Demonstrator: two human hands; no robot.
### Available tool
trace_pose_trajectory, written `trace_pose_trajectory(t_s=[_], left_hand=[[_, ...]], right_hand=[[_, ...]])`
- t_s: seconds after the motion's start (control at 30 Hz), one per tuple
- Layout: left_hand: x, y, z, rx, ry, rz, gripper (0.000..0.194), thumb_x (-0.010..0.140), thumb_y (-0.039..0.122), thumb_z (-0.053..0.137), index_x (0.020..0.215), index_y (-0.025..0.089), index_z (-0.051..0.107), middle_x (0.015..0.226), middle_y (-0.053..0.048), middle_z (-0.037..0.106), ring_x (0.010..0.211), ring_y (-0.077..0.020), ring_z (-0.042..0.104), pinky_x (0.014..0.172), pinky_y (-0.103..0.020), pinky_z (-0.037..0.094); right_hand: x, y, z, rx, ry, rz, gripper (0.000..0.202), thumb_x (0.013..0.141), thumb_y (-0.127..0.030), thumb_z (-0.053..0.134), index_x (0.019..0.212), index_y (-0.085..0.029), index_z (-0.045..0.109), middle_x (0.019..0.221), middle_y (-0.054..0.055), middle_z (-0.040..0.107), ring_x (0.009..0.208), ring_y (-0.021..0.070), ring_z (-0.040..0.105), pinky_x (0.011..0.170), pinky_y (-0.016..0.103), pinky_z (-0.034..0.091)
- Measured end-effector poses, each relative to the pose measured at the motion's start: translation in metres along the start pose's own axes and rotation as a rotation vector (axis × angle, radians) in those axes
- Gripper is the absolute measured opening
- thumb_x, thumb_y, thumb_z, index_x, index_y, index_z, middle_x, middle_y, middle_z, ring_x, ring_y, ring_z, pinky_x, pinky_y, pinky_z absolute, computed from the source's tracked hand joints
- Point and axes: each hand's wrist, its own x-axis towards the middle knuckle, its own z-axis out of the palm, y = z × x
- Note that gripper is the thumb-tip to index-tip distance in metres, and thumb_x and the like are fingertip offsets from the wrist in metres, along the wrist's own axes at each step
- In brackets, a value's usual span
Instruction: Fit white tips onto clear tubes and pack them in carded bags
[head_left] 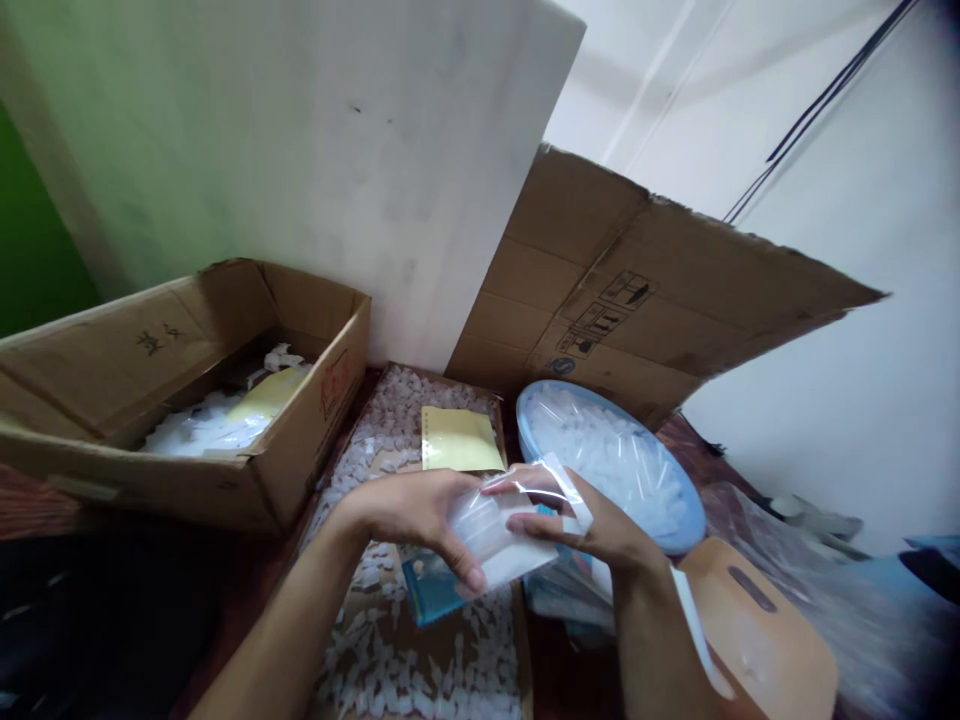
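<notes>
While gripping the clear packet (484, 532) between half-curled left hand (420, 512) and loosely pinching right hand (601, 525), called for light pressure; needed its white-edged flap (577, 502) kept flat.

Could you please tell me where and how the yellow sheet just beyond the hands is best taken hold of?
Probably by the left edge of the yellow sheet, where the row of holes runs: come from the left with a light pinch. The sheet looks thin and lies on small white pieces, so that edge may lift easily. Its near edge is crowded by the left hand.
</notes>
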Motion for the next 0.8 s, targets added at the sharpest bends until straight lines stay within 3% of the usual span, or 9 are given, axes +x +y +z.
trace_pose_trajectory(t_s=[0.2,0.33,0.4,0.5,0.67,0.8], left_hand=[[-0.001,-0.002,-0.002,-0.131,-0.013,-0.003,0.072,0.051,0.040,0.098,0.114,0.020,0.070,0.100,-0.001,0.071,0.088,-0.0202,0.062,0.076,-0.028,0.048],[0.000,-0.005,-0.003,-0.017,-0.026,-0.018,0.068,0.050,0.043,0.098,0.109,0.020,0.073,0.098,-0.001,0.072,0.084,-0.0195,0.061,0.073,-0.028,0.047],[0.000,-0.006,-0.004,0.010,-0.026,0.004,0.068,0.051,0.045,0.097,0.111,0.020,0.074,0.102,-0.002,0.072,0.088,-0.0209,0.062,0.076,-0.029,0.047],[0.000,-0.004,-0.003,-0.025,-0.003,0.024,0.072,0.051,0.044,0.098,0.115,0.021,0.072,0.106,-0.002,0.073,0.093,-0.0226,0.064,0.080,-0.029,0.048],[-0.003,0.000,-0.002,-0.098,-0.001,0.005,0.067,0.053,0.043,0.097,0.110,0.021,0.070,0.102,-0.002,0.071,0.089,-0.0208,0.062,0.077,-0.028,0.049],[-0.002,-0.001,-0.002,-0.120,0.042,-0.022,0.066,0.055,0.042,0.096,0.111,0.021,0.068,0.100,0.000,0.069,0.088,-0.0191,0.061,0.074,-0.026,0.047]], right_hand=[[0.004,0.004,0.009,0.105,0.052,0.065,0.026,0.080,-0.045,0.083,0.097,-0.024,0.082,0.107,0.008,0.079,0.097,0.0233,0.070,0.084,0.033,0.058],[0.006,0.003,0.007,0.033,-0.123,0.008,0.033,0.084,-0.042,0.081,0.112,-0.025,0.081,0.117,0.008,0.079,0.110,0.0253,0.071,0.102,0.037,0.055],[0.007,0.003,0.007,0.039,-0.149,-0.025,0.032,0.084,-0.043,0.081,0.111,-0.025,0.082,0.116,0.009,0.080,0.109,0.0255,0.072,0.100,0.036,0.056],[0.007,0.004,0.009,0.043,-0.057,-0.054,0.030,0.081,-0.046,0.083,0.103,-0.025,0.084,0.112,0.010,0.080,0.102,0.0251,0.073,0.090,0.035,0.060],[0.004,0.006,0.007,0.073,0.044,-0.003,0.025,0.085,-0.046,0.079,0.100,-0.026,0.084,0.113,0.010,0.078,0.097,0.0256,0.072,0.088,0.038,0.059],[-0.004,0.014,-0.008,0.105,0.207,0.037,0.020,0.083,-0.041,0.081,0.090,-0.022,0.083,0.092,0.007,0.078,0.087,0.0228,0.071,0.075,0.031,0.056]])
